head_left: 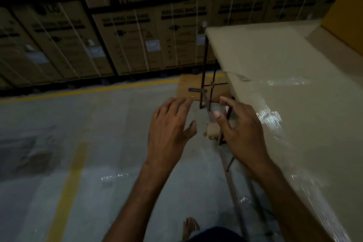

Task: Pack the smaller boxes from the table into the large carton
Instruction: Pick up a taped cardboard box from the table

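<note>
Fingers (180, 104) of the left hand (169, 124) and right hand (241, 133) are spread wide, holding nothing, just beside the film-wrapped beige table (275, 61). No smaller boxes show on the table; a tan cardboard carton (345, 19) sits at its far end. Likely risks: knuckles striking the table's dark metal legs (204, 65), or boxes sliding on the slick film.

Glossy, crinkled plastic film (271, 116) is wrapping the desk (255, 49); its legs (204, 68) are showing dark, matt metal.
</note>
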Action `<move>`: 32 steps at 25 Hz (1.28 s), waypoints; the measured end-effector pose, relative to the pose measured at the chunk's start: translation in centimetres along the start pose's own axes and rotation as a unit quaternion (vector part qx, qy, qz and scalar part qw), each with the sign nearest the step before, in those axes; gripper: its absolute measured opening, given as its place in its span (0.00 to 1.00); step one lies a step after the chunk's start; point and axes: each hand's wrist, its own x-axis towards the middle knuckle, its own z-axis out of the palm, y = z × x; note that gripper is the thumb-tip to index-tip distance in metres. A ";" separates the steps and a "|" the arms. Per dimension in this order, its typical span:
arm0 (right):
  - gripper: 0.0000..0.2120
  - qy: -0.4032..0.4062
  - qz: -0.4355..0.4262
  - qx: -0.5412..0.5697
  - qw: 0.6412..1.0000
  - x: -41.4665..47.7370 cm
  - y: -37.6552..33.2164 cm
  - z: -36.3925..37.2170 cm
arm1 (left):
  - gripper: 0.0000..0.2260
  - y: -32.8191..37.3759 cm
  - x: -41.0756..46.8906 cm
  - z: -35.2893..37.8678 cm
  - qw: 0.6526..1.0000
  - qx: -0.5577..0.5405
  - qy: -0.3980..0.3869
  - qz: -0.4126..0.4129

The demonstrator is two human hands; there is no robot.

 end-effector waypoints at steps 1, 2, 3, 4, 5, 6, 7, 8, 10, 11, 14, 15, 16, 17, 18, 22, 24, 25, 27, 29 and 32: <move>0.20 0.004 -0.004 -0.014 1.000 2.4 0.3 1.2 | 0.27 -1.4 2.5 0.8 1.000 -0.004 -0.002 -0.004; 0.20 0.009 -0.006 -0.035 0.999 4.5 0.7 2.3 | 0.27 -2.6 4.8 1.5 1.000 -0.014 -0.009 -0.009; 0.20 0.014 -0.010 -0.059 0.998 6.5 1.1 3.4 | 0.26 -3.6 7.0 2.1 0.999 -0.028 -0.015 -0.016; 0.20 0.022 -0.020 -0.086 0.996 8.6 1.6 4.5 | 0.25 -4.7 9.4 2.9 0.999 -0.045 -0.018 -0.020; 0.20 0.030 -0.033 -0.116 0.992 10.6 2.3 5.7 | 0.24 -5.8 11.7 3.9 0.997 -0.067 -0.024 -0.021; 0.20 0.042 -0.042 -0.145 0.988 13.0 3.2 7.0 | 0.23 -7.1 14.5 5.2 0.995 -0.092 -0.033 -0.023; 0.19 0.051 -0.047 -0.169 0.983 15.1 4.1 8.3 | 0.22 -8.4 17.1 6.5 0.991 -0.121 -0.040 -0.029; 0.19 0.062 -0.046 -0.187 0.979 17.2 4.8 9.7 | 0.21 -9.7 19.8 7.9 0.987 -0.150 -0.046 -0.032; 0.19 0.082 -0.024 -0.208 0.974 21.5 6.0 12.6 | 0.20 -12.6 25.2 10.5 0.980 -0.188 -0.057 -0.013; 0.20 0.093 -0.008 -0.222 0.971 24.0 6.4 14.1 | 0.20 -14.1 28.3 11.8 0.978 -0.199 -0.062 0.009; 0.21 0.121 0.042 -0.231 0.964 30.9 6.6 17.4 | 0.21 -17.4 36.8 14.3 0.971 -0.217 -0.070 0.077; 0.21 0.126 0.062 -0.222 0.965 32.9 6.5 18.1 | 0.21 -18.1 39.5 14.6 0.968 -0.222 -0.067 0.098; 0.21 0.135 0.082 -0.216 0.963 35.2 6.4 18.6 | 0.22 -18.5 42.6 15.0 0.964 -0.228 -0.064 0.121; 0.21 0.144 0.103 -0.207 0.962 37.4 6.6 19.1 | 0.22 -18.8 45.5 15.6 0.959 -0.238 -0.063 0.144; 0.21 0.155 0.119 -0.200 0.960 39.3 6.9 19.3 | 0.22 -18.7 48.2 16.3 0.953 -0.246 -0.063 0.164; 0.21 0.190 0.175 -0.187 0.948 46.5 10.7 20.1 | 0.21 -17.1 57.9 20.5 0.936 -0.243 -0.065 0.245; 0.21 0.209 0.201 -0.184 0.939 49.4 13.7 20.2 | 0.20 -15.5 61.9 23.8 0.924 -0.251 -0.072 0.278; 0.21 0.220 0.218 -0.180 0.934 50.5 15.4 20.1 | 0.20 -14.6 63.6 25.5 0.917 -0.261 -0.084 0.291; 0.21 0.245 0.257 -0.173 0.919 53.1 19.4 19.7 | 0.19 -12.5 67.5 29.7 0.902 -0.282 -0.113 0.308; 0.21 0.271 0.286 -0.172 0.903 55.8 23.1 18.9 | 0.19 -9.9 71.5 33.1 0.888 -0.309 -0.139 0.312; 0.20 0.291 0.313 -0.183 0.885 59.8 28.0 17.1 | 0.19 -6.0 77.3 36.9 0.867 -0.334 -0.179 0.323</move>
